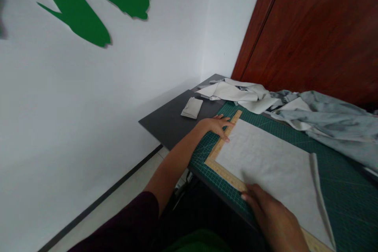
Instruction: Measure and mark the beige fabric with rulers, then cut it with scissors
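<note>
Bench, dark and wall-side, is carrying a green cutting mat toward its near edge, with rumpled fabric lying along the far edge. White cloth is spreading flat over the mat, its right side folding or rolling up. An L-shaped ruler is framing the cloth's left and near sides, its corner sitting near the bench's near-left part, while a small folded cloth is resting farther left. The hands seem to be squaring ruler against cloth; the next move, I judge, is calling for steady pressure on both arms so that neither slips. The left hand is reaching out palm down, fingers spreading open across the short arm, pressing rather than grasping. The right hand is half curling at the long arm, thumb and fingertips bunching near its edge; blur is probably hiding whether it is gripping.
</note>
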Demonstrator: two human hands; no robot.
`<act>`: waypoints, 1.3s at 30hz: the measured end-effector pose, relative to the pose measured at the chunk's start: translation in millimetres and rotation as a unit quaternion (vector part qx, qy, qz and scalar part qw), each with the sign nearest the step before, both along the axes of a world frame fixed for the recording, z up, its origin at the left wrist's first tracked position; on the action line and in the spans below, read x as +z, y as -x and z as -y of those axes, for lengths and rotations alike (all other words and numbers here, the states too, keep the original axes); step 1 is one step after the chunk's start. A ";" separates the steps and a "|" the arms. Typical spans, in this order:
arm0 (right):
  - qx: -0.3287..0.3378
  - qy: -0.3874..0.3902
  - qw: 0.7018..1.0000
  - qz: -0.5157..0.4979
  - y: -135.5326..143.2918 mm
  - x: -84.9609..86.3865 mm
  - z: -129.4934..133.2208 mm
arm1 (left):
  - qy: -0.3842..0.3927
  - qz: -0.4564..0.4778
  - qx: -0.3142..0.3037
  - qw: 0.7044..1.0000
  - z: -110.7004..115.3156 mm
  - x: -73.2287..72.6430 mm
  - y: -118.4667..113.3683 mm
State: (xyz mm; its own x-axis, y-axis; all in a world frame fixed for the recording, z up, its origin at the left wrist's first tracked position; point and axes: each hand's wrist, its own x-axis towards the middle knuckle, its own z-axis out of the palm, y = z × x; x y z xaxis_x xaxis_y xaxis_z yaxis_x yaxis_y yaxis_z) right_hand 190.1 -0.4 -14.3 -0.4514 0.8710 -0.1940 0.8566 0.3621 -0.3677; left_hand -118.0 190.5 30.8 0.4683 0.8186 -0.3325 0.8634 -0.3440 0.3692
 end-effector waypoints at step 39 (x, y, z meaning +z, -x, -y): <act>-0.009 0.009 1.000 0.025 30.9 24.1 16.2 | -0.192 0.215 0.099 0.952 39.6 -31.2 2.5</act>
State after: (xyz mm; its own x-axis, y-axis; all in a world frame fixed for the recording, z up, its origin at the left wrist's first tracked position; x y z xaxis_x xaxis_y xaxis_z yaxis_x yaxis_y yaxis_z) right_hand 159.3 -16.6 9.9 -0.4247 0.8751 -0.2322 0.8805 0.3395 -0.3309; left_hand -120.5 151.0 -0.4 0.3166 0.9278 0.1975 0.7224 -0.3707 0.5837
